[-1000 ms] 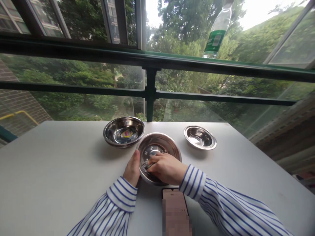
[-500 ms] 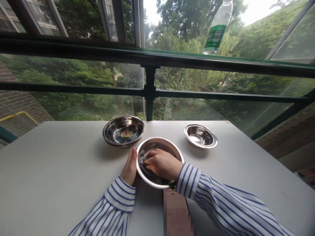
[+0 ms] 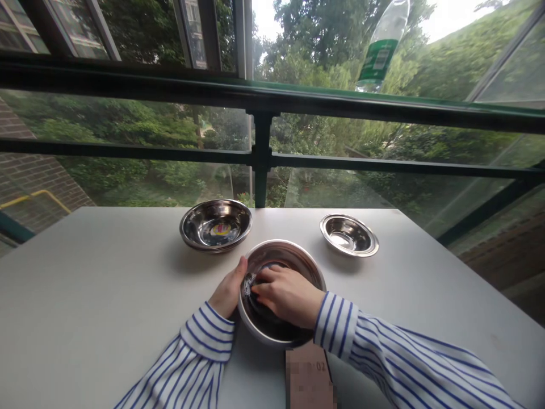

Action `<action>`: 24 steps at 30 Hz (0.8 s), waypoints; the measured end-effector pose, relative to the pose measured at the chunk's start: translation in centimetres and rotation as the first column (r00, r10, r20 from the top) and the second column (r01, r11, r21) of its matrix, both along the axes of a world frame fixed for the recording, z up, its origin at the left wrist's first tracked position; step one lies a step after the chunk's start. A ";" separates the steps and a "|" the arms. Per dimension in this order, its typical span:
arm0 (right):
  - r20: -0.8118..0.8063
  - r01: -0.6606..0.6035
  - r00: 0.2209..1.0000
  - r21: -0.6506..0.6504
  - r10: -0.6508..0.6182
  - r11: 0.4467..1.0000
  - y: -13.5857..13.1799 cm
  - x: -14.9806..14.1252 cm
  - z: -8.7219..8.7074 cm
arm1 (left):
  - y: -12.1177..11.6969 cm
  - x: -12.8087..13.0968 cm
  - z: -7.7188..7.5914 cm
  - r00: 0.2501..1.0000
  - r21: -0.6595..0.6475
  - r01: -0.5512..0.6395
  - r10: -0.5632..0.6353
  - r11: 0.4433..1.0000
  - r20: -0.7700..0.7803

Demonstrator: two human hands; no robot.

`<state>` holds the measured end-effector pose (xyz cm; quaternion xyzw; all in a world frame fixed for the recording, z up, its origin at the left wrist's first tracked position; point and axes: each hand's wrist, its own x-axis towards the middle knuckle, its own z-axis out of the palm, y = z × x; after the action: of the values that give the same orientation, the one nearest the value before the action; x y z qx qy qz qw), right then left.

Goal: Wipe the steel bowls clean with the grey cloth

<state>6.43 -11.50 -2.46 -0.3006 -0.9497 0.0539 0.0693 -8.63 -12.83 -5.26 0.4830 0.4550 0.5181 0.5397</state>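
Note:
A steel bowl (image 3: pixel 298 258) sits on the white table (image 3: pixel 85 295) right in front of me. My left hand (image 3: pixel 227 291) grips its left rim, thumb up along the edge. My right hand (image 3: pixel 287 294) is inside the bowl, fingers curled and pressed down on a small grey scrubbing pad (image 3: pixel 247 284) against the bowl's inner left side. The pad shows only in part under my fingers. Both sleeves are white with blue stripes.
A second steel bowl (image 3: pixel 216 224) with a sticker inside stands behind to the left, a smaller one (image 3: pixel 349 234) to the right. A phone (image 3: pixel 309 378) lies at the near edge. A plastic bottle (image 3: pixel 381 51) stands on the green railing (image 3: pixel 383 111) beyond the table.
The bowl has shifted slightly toward me and tilted. My right hand has moved a little inside it with the pad, and my left thumb has closed further round the rim.

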 end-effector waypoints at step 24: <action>-0.008 0.164 0.986 0.041 -0.164 0.986 2.1 -0.2 0.1 | -0.1 0.3 -0.4 0.962 0.035 -0.210 0.213 0.977 -0.172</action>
<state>6.28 -9.42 -2.37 -0.3760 -0.9225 0.0289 0.0818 -8.31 -12.91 -5.69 0.4797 0.5452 0.5321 0.4353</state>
